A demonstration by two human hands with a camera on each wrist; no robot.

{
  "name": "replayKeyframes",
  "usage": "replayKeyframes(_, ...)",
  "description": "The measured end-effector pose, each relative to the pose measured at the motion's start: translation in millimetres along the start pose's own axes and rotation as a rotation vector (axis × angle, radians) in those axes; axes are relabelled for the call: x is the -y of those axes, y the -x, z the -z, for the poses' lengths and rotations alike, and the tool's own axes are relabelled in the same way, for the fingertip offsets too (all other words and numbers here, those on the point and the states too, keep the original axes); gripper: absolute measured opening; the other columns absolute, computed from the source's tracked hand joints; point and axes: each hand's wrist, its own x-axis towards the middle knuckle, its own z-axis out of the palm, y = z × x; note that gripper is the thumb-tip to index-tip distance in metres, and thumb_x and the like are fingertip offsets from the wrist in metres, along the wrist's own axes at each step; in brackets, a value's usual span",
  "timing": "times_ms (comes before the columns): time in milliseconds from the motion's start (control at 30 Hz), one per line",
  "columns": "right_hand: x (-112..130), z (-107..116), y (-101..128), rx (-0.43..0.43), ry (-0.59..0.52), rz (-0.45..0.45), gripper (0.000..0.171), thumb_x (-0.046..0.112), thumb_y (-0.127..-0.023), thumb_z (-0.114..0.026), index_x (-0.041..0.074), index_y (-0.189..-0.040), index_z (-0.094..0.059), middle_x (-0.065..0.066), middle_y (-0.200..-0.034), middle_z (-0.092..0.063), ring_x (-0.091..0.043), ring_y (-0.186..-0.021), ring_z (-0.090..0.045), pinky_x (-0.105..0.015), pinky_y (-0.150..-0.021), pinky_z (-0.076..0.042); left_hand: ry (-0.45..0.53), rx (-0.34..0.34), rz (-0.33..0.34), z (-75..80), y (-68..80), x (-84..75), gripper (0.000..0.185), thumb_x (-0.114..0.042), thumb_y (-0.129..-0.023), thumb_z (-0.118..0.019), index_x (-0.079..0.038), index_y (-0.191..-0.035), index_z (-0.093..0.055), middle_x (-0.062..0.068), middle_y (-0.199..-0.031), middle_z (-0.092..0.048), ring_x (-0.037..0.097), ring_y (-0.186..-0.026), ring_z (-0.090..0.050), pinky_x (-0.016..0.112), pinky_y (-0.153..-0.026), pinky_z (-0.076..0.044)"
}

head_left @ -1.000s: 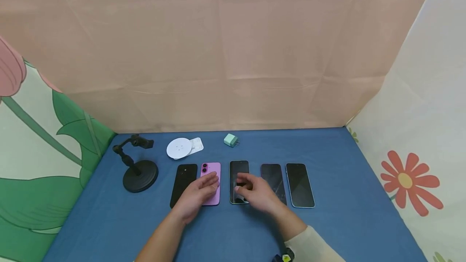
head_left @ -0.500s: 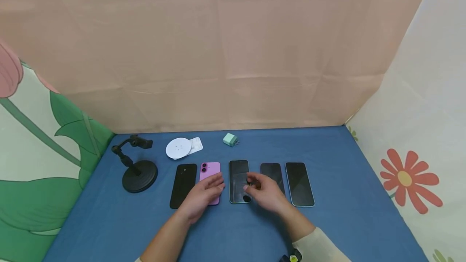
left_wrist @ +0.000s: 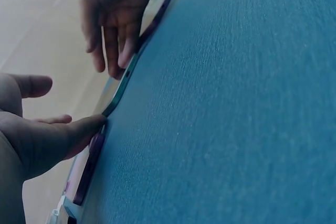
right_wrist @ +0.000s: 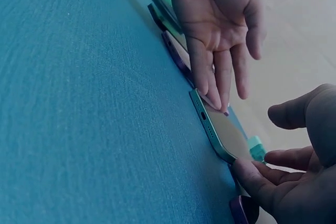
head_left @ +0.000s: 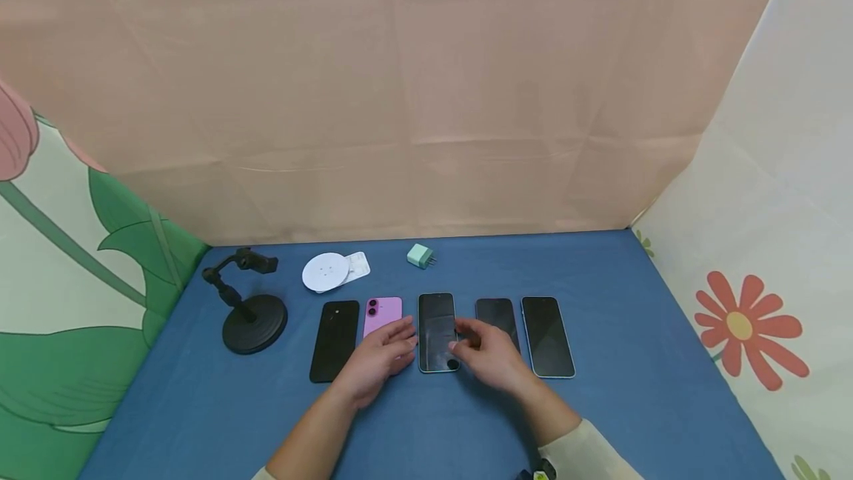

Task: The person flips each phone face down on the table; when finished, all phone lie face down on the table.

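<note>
Five phones lie in a row on the blue table [head_left: 620, 406]. The middle phone [head_left: 436, 328] lies screen up and has a teal rim. My left hand [head_left: 403, 339] rests over the pink phone [head_left: 382, 311], its straight fingertips touching the middle phone's left edge. My right hand [head_left: 461, 341] sits at that phone's right edge, covering the lower part of a dark phone [head_left: 496, 312]. In the left wrist view my left hand's fingertips [left_wrist: 92, 127] meet the middle phone's rim [left_wrist: 119, 90]. In the right wrist view a finger of my right hand [right_wrist: 251, 174] touches the phone's near corner [right_wrist: 218, 137].
A black phone [head_left: 335, 339] lies at the left end of the row and a blue-rimmed one [head_left: 546, 335] at the right end. Behind them stand a black phone stand [head_left: 248, 304], a white round disc [head_left: 326, 271] and a mint charger plug [head_left: 420, 255]. Fabric walls close in the back and both sides.
My left hand has slid right to the middle phone's left edge. My right hand has moved off that phone's screen to its right edge.
</note>
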Motion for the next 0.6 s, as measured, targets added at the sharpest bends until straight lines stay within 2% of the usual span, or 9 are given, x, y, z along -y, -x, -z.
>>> replayKeyframes(267,0.7,-0.7,-0.8,-0.001,-0.01,-0.009,0.053,0.028,-0.097,-0.073,0.0,-0.14,-0.061,-0.012,-0.127,-0.07,-0.016,-0.096,-0.066,-0.038,-0.083,-0.054,0.031,-0.002,0.002,-3.4,-2.6,0.7,0.061,-0.016,-0.107,-0.055,0.005,-0.159,-0.03,0.024,-0.164,-0.033,0.038,-0.151,-0.033,0.052,-0.116,-0.034)
replayKeyframes(600,-0.6,-1.2,0.4,-0.004,-0.014,-0.005,0.054,0.028,-0.096,-0.073,0.0,-0.14,-0.061,-0.013,-0.13,-0.069,-0.017,-0.097,-0.067,-0.037,-0.081,-0.055,0.013,0.026,0.013,-1.7,-3.8,0.5,0.06,-0.017,-0.108,-0.053,0.004,-0.16,-0.031,0.023,-0.164,-0.034,0.039,-0.151,-0.033,0.056,-0.12,-0.027)
